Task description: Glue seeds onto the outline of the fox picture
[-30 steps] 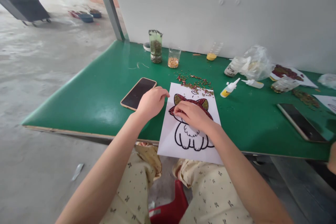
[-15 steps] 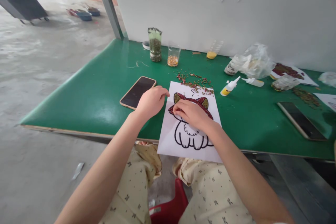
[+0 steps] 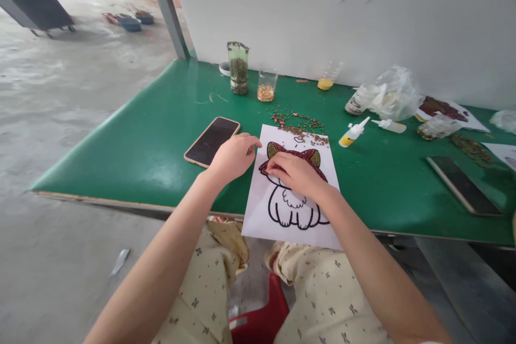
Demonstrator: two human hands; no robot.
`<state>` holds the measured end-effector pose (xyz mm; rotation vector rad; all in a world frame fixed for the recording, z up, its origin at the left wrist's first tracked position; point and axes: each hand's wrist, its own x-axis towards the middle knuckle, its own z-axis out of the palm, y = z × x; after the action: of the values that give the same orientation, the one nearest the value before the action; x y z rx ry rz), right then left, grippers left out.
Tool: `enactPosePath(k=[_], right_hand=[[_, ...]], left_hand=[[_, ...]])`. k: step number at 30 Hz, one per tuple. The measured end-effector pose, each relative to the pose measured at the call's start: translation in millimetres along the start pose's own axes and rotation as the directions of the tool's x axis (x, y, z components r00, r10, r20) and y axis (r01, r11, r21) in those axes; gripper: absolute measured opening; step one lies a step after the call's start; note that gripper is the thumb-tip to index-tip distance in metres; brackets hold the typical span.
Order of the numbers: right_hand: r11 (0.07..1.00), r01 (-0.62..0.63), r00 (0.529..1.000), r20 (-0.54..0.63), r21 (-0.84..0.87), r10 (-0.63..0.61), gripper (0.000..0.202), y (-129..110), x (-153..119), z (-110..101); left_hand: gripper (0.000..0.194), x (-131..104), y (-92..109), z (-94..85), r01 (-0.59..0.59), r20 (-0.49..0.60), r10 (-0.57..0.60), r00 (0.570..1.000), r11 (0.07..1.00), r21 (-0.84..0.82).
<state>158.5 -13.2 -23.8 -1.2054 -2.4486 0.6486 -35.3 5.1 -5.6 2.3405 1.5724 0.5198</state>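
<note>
A white sheet of paper (image 3: 258, 215) lies over the table's front edge, printed with a black outline of a seated cat- or fox-like animal. Dark red and olive seeds or beans cover the upper head and ears (image 3: 275, 149). My right hand (image 3: 293, 171) rests on the drawn head, fingers bent and drawn together at its left cheek; anything between the fingertips is hidden. My left hand (image 3: 237, 155) hovers or rests at the sheet's left edge, fingers loosely bent, the index finger reaching to the paper, nothing visible in it. Loose red and green seeds (image 3: 300, 128) lie scattered along the top edge.
A phone (image 3: 212, 142) lies left of the paper. Behind stand a green cup of seeds (image 3: 238, 70) and a clear cup of yellow grains (image 3: 266, 88). Rightward are glue bottles (image 3: 351, 134), a plastic bag (image 3: 397, 94) and another phone (image 3: 463, 185).
Almost nothing differs. My right hand stays at the drawing's left cheek with only a very slight shift, and my left hand keeps its place by the paper's edge.
</note>
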Motion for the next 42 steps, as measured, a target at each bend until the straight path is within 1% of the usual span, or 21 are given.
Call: enactPosePath(k=[7, 10, 15, 31, 42], right_hand=[[1.000, 0.005, 1.000, -0.005, -0.012, -0.005, 0.010, 0.6, 0.3, 1.0], [0.999, 0.033, 0.999, -0.024, 0.006, -0.033, 0.011, 0.8, -0.5, 0.6], [0.992, 0.120, 0.992, -0.043, 0.035, -0.118, 0.015, 1.8, -3.2, -0.4], [0.990, 0.141, 0.988, -0.056, -0.004, -0.141, 0.019, 2.3, -2.6, 0.5], [0.988, 0.150, 0.982, -0.107, -0.032, -0.153, 0.019, 0.9, -5.3, -3.4]], left_hand=[[0.026, 0.3, -1.0, 1.9, -0.058, 0.039, 0.058, 0.998, 0.998, -0.006], [0.025, 0.1, 0.0, 1.6, -0.076, 0.046, 0.077, 0.996, 0.997, -0.020], [0.026, 0.2, -0.7, 1.9, -0.048, 0.034, 0.048, 0.998, 0.999, 0.016], [0.027, -0.2, -0.8, 2.4, -0.050, 0.048, 0.048, 0.998, 0.998, 0.050], [0.027, -0.4, 0.5, 1.4, -0.046, 0.065, 0.041, 0.997, 0.996, 0.071]])
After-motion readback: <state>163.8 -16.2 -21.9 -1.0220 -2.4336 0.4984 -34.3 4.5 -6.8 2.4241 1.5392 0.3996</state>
